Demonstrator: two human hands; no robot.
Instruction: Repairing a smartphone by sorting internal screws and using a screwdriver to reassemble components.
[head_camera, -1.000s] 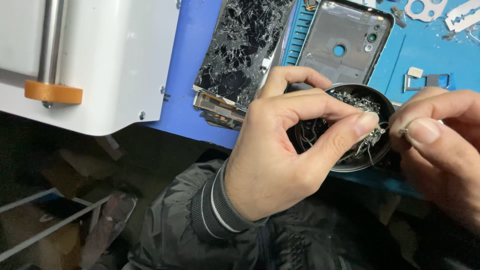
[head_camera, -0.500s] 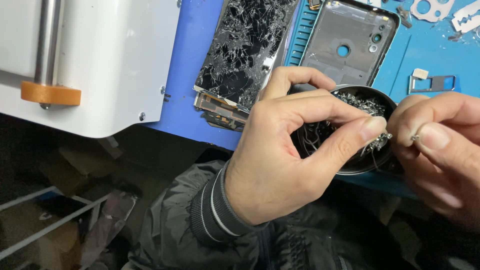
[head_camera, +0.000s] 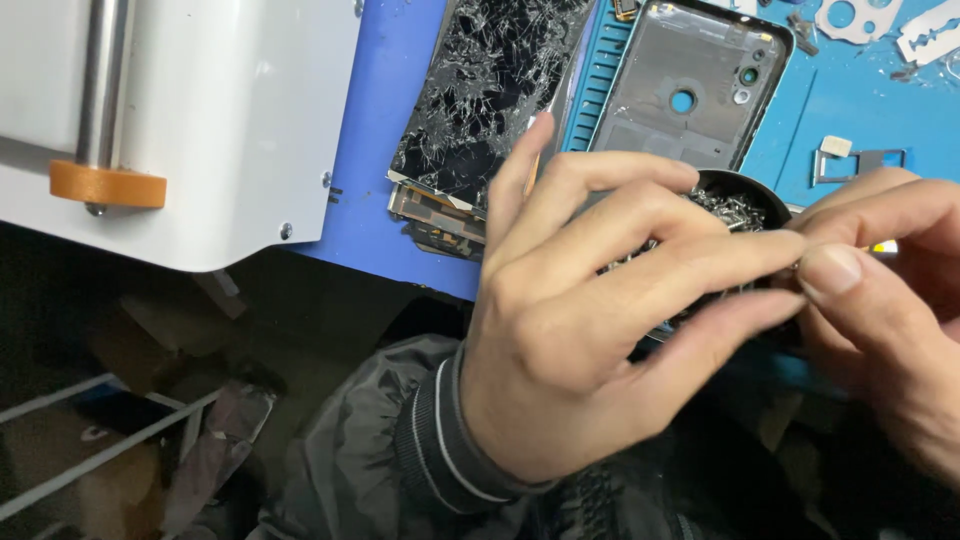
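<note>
My left hand (head_camera: 580, 330) reaches over a black round dish (head_camera: 735, 185) filled with several tiny metal screws. Its thumb lies under the dish's near side and its fingers stretch across the top, so it grips the dish. The little finger sticks up. My right hand (head_camera: 890, 300) comes in from the right, thumb and forefinger pinched together at the dish's right rim. A small yellowish bit (head_camera: 882, 246) shows between them. The fingertips of both hands touch there, and most of the dish is hidden.
A phone screen with shattered glass (head_camera: 490, 90) and a grey phone back frame (head_camera: 690, 80) lie on a blue mat (head_camera: 380, 150). A white machine with an orange-ringed metal roller (head_camera: 200, 120) stands at left. Small metal parts (head_camera: 860, 160) lie at the upper right.
My left fingers have straightened across the dish toward my right thumb, and the little finger has lifted. Both hands look larger and slightly higher in view.
</note>
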